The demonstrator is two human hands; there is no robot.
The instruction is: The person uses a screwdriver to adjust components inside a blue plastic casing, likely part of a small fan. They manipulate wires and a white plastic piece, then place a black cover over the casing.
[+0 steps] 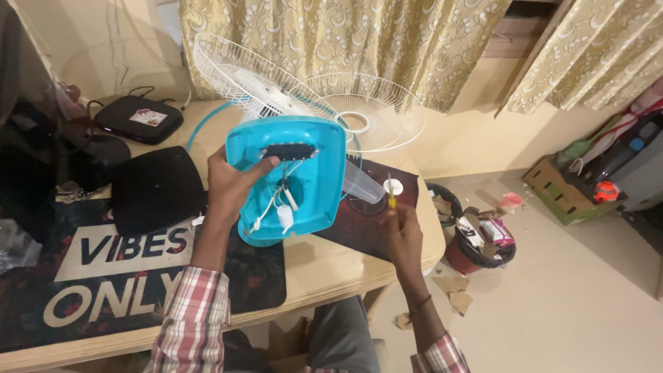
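My left hand (231,186) grips the left edge of a turquoise fan base (318,186) tipped up so its open underside faces me, showing white wires and a black part inside. My right hand (404,235) holds a small yellow-handled screwdriver (391,197) upright, a little right of the base. A white wire fan guard (242,79) still sits on the fan behind the base. A second white guard (366,114) lies flat on the table (324,266) beyond. A small white round cap (393,186) rests on the dark mat by the screwdriver tip.
A large dark printed mat (103,269) covers the table's left part, with two black boxes (155,190) on it. On the floor to the right stand a full red bin (476,249), scraps of cardboard (452,290) and a cardboard box of items (573,186). Patterned curtains hang behind.
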